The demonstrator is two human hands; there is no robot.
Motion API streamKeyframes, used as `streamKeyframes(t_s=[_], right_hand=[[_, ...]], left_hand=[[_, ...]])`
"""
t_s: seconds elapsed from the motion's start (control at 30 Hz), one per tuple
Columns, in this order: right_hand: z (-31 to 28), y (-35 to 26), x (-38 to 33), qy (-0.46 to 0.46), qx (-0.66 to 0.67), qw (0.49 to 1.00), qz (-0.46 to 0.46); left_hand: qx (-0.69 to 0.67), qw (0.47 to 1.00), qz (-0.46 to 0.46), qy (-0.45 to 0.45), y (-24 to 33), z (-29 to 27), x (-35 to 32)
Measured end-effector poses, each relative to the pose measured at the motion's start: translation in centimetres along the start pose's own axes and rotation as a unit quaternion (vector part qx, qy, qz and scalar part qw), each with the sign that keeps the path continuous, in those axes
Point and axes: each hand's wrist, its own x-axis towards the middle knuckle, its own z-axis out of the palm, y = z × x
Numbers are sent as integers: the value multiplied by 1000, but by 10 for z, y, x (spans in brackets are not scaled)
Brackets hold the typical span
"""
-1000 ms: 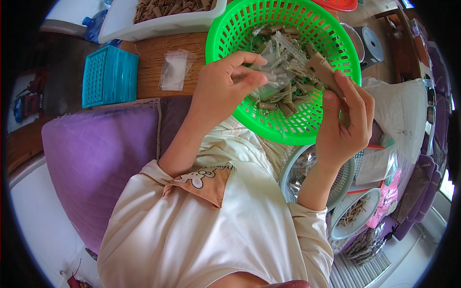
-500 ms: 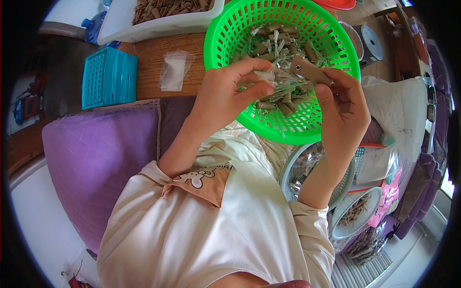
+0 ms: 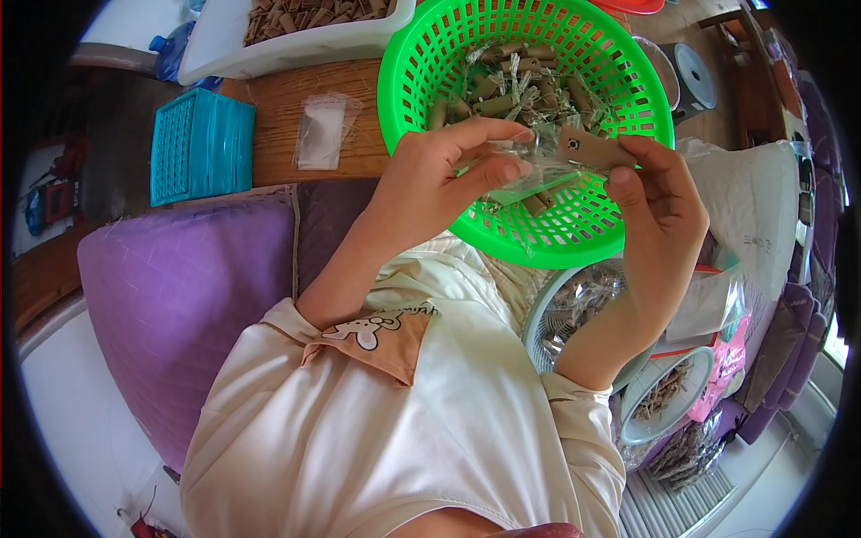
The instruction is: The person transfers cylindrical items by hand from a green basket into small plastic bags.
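Observation:
My left hand (image 3: 430,175) is over the green plastic basket (image 3: 529,254), its thumb and fingers pinching a thin clear plastic bag (image 3: 549,169). To the right, my right hand (image 3: 665,211) grips a small flat brown cardboard-like piece (image 3: 594,150) by its right end, between thumb and fingers. A dark-ringed hole shows near the piece's left end, which lies against the bag; whether it is inside the opening I cannot tell. Below both hands, the basket holds several similar brown pieces (image 3: 484,87) mixed with clear, shiny wrapping.
A white tub (image 3: 314,45) of brown pieces stands at the back left, on a wooden table (image 3: 269,99). Small clear bags (image 3: 323,134) lie beside a teal basket (image 3: 206,148). At the right are a grey basket (image 3: 536,336), a pale bowl (image 3: 704,377) and a white sack (image 3: 749,206).
My right hand has shifted right and slightly down with the brown piece, which now lies more level. My left hand has moved a little right with the bag.

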Motion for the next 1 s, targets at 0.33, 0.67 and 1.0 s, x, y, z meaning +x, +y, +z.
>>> streamKeyframes(t_s=[0.33,0.67,1.0], right_hand=[[6,1,-1,-53,-32,998,6],[23,14,-2,-12,-177,968,-178],[20,30,-7,-102,-287,915,-265]], left_hand=[[26,998,56,6,-7,9,1],[35,998,42,17,-10,16,-1],[-143,990,4,11,-10,15,-2]])
